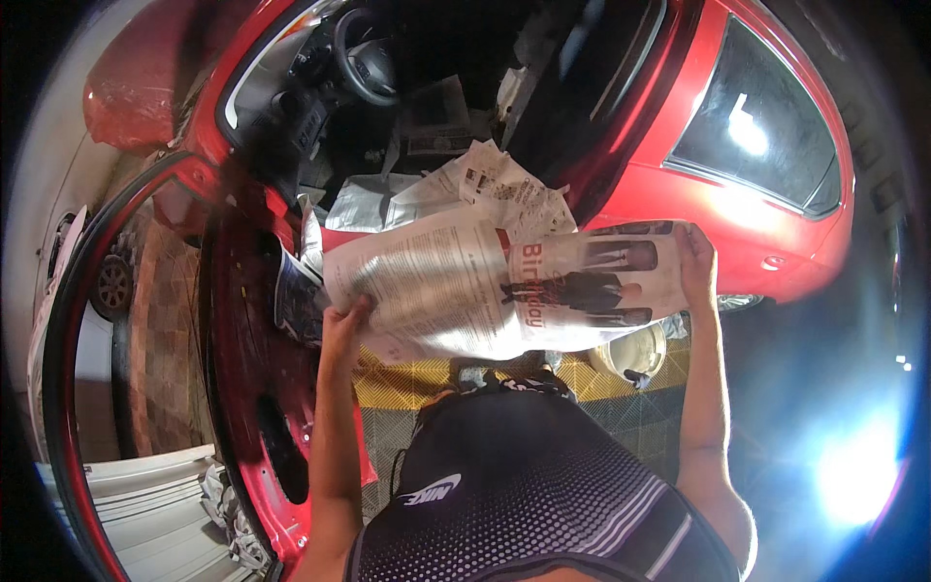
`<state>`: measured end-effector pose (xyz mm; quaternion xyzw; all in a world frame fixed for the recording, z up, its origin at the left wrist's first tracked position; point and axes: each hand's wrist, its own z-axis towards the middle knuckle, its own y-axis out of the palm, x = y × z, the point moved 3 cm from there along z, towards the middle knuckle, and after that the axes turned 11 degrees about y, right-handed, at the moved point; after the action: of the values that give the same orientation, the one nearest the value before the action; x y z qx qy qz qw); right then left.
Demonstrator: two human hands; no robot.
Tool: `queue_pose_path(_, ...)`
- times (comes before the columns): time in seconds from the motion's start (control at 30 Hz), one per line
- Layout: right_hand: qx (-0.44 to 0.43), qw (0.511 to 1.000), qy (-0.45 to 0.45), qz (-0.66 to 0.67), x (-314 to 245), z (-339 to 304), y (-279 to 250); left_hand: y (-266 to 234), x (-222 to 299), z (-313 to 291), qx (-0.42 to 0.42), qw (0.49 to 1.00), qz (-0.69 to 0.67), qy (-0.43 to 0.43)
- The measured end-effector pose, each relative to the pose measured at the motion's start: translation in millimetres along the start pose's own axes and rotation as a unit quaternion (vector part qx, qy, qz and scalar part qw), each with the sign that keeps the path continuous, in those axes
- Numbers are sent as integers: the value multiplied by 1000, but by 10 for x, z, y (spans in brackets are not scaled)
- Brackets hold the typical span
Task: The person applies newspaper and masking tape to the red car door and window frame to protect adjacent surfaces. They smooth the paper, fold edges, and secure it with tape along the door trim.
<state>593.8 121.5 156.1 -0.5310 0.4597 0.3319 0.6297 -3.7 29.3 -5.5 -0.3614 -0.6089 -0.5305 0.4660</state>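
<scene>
Stretched between my hands is an open newspaper sheet [436, 281], held in front of the open doorway of a red car [669, 194]. My left hand [347, 320] pinches its lower left corner, thumb on top. At the upper right corner, my right hand [696, 260] grips the sheet's edge. Text fills the sheet's left half, and pictures of people cover the right. Just beyond it, more newspaper sheets [480, 189] lie over the sill and seat area. Another crumpled sheet sits by the door hinge, left of my left hand.
The open red car door [281, 427] stands close on my left. A steering wheel [364, 58] shows inside the dark cabin. On the yellow and grey tiled floor, a whitish bucket [630, 359] stands near my right forearm. Strong light glares at lower right.
</scene>
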Motion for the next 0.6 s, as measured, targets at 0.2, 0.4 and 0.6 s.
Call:
queue_pose_path(0.2,-95,947,159,263,-268,-349,194,89,401,-62,62,996,-58,8)
queue_pose_path(0.4,-42,988,85,120,609,-537,580,59,201,-538,58,987,136,-58)
queue_pose_path(0.6,47,994,76,-66,370,-153,785,-406,-39,-731,162,980,55,-99)
